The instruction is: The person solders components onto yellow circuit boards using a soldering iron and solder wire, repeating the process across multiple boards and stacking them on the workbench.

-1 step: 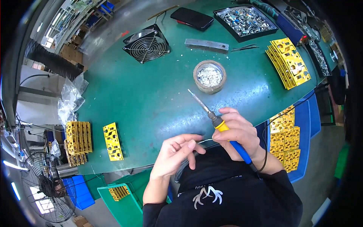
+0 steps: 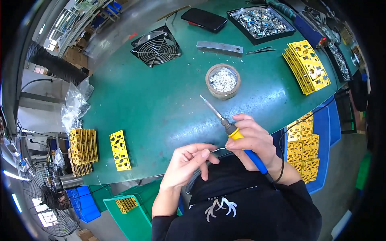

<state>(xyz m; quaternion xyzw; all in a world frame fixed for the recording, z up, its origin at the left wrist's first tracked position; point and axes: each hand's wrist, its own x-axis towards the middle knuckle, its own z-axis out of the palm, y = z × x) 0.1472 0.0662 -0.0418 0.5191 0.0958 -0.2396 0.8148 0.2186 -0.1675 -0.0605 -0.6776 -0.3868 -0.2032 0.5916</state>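
My right hand (image 2: pixel 253 140) grips a soldering iron (image 2: pixel 257 161) with a blue and yellow handle, its metal tip pointing away from me to the upper left. A thin silvery wire, probably solder wire (image 2: pixel 219 150), runs between my two hands. Its one end is pinched in the fingers of my left hand (image 2: pixel 187 162), the other reaches my right fingertips. Beyond the iron's tip stands a round brownish pot (image 2: pixel 210 89) filled with silvery bits. A single yellow circuit board (image 2: pixel 120 150) lies on the green table, left of my hands.
Stacked yellow boards stand at the left (image 2: pixel 84 146) and the right (image 2: pixel 309 66). A small fan (image 2: pixel 159 50), a metal bar (image 2: pixel 219 47), tweezers (image 2: pixel 260 50), a phone (image 2: pixel 204 19) and a black tray (image 2: pixel 251 37) of small parts lie farther back. A blue bin (image 2: pixel 323 168) holds more boards.
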